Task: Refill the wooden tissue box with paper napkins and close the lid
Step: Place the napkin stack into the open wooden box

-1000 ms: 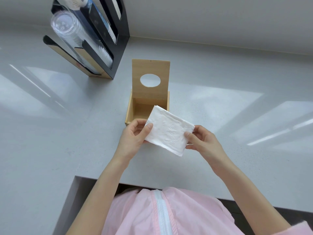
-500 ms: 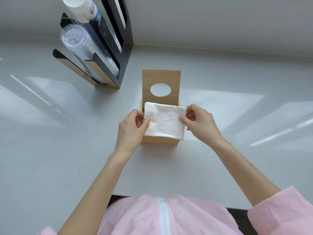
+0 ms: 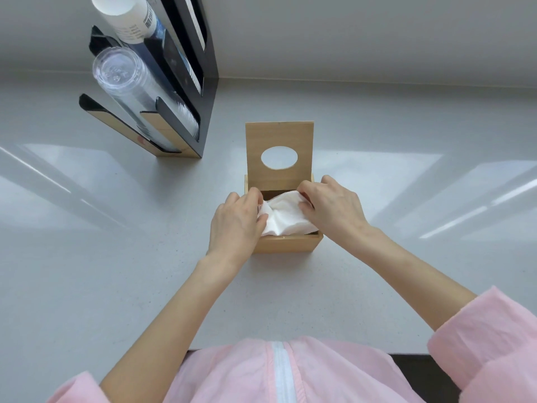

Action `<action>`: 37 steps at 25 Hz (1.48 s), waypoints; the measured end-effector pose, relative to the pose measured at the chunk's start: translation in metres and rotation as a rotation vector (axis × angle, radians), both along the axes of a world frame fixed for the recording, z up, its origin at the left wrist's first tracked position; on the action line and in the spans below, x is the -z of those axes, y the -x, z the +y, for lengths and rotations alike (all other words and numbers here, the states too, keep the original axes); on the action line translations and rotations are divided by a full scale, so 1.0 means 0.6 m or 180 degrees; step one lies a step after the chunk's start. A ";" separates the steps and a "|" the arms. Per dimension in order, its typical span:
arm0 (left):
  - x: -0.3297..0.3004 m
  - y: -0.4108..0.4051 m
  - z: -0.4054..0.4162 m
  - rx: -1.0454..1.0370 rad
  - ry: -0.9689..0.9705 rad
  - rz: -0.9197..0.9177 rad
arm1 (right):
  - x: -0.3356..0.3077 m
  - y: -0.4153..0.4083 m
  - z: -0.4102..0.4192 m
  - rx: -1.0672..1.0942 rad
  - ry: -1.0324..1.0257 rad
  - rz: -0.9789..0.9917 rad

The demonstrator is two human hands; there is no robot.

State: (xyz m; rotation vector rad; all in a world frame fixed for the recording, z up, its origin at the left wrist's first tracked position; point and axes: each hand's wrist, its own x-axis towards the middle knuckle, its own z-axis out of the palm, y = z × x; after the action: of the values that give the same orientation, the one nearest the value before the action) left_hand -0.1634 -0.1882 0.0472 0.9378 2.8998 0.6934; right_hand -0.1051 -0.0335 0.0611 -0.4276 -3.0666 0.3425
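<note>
View: I look down from the head camera onto a pale grey counter, with both bare forearms reaching forward from pink sleeves.
Wooden tissue box: it stands on the counter straight ahead, directly under and between both hands.
Lid: it stands upright at the far edge of the box, beyond the fingertips, open, with an oval hole through it.
Paper napkin: white and crumpled, it sits in the box opening between the two hands, bulging above the near rim.
Left hand: at the box's left edge, fingers curled and pinching the napkin's left side.
Right hand: at the box's right edge, fingers bent down, gripping the napkin's far right corner.
Cup dispenser: a black rack holding stacked clear cups and white cups, well apart from the left hand, farther away and to its left.
</note>
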 end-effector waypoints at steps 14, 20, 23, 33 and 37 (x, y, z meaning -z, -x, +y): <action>0.003 0.028 0.028 0.0747 0.1779 0.0600 | 0.008 0.033 -0.011 -0.0230 -0.0868 -0.0812; -0.003 0.030 0.029 0.0857 0.2056 0.0567 | 0.000 0.028 -0.007 -0.0106 -0.0788 -0.0726; -0.008 0.032 0.030 0.0969 0.1980 0.0582 | -0.010 0.025 -0.014 -0.0357 -0.0752 -0.0316; -0.016 0.049 0.047 0.1640 0.3245 -0.0197 | 0.012 0.039 -0.034 -0.1187 -0.0778 -0.1810; -0.016 0.047 0.040 0.1562 0.2766 -0.0263 | 0.015 0.037 -0.029 -0.1039 -0.0650 -0.1681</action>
State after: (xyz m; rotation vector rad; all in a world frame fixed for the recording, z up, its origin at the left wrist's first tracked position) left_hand -0.1918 -0.1643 0.0570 1.2972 2.3094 -0.5025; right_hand -0.1270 -0.0507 0.0522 0.0021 -3.6384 -0.1058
